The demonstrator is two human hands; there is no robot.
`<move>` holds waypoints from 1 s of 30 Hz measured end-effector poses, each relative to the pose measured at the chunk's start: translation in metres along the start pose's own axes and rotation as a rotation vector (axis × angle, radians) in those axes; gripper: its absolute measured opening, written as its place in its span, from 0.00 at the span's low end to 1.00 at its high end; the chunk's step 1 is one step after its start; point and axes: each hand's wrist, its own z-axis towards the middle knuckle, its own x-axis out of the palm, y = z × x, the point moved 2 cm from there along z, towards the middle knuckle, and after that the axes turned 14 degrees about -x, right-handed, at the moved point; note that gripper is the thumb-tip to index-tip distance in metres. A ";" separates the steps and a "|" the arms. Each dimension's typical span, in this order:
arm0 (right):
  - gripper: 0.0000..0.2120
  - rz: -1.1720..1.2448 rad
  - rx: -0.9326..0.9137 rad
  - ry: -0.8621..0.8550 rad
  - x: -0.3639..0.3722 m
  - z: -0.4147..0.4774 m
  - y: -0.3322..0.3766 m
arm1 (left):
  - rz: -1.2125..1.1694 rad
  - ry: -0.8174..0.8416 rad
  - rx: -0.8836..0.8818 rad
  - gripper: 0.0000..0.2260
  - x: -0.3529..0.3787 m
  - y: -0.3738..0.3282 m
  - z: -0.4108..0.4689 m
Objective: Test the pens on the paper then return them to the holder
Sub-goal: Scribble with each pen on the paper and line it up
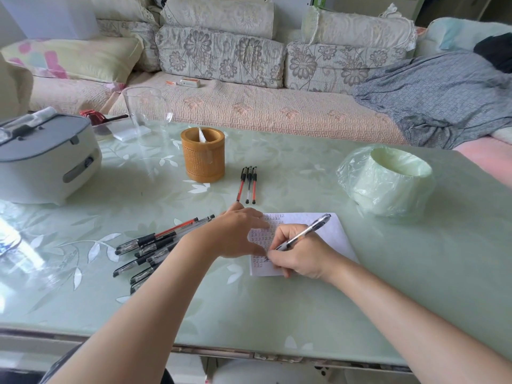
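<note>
Two bare forearms reached in from the near edge of the table and met over a small sheet of paper lying a little right of centre. The left hand lay flat on the sheet's left edge, fingers straight, pinning it down. The right hand was curled round a clear-barrelled pen, its tip down on the near left part of the paper. Rows of small marks covered much of that side.

At the near left, partly hidden under the left forearm, lay a loose heap of pens, black and red. Farther off, between the paper and the bamboo holder, three pens lay side by side. The holder stood upright toward the far middle of the table. Something white poked out of it that I could not make out, and I saw no pens in it.

It looked to me like the testing step, with none of the returning yet done. I took the heap for pens waiting their turn and the three for ones already tried, though I could not be sure. The next move would call for lifting the tip, setting that pen aside or dropping it in the holder, and drawing a fresh one from the heap. The flat hand would need to keep the sheet from sliding on the glossy top.
</note>
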 end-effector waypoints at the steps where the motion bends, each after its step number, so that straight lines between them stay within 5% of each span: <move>1: 0.09 -0.017 -0.010 -0.003 0.000 0.000 -0.001 | -0.002 -0.002 0.001 0.29 0.000 0.000 0.000; 30: 0.12 -0.141 -0.051 -0.001 0.008 -0.006 -0.001 | -0.107 0.007 0.015 0.32 0.003 -0.001 0.001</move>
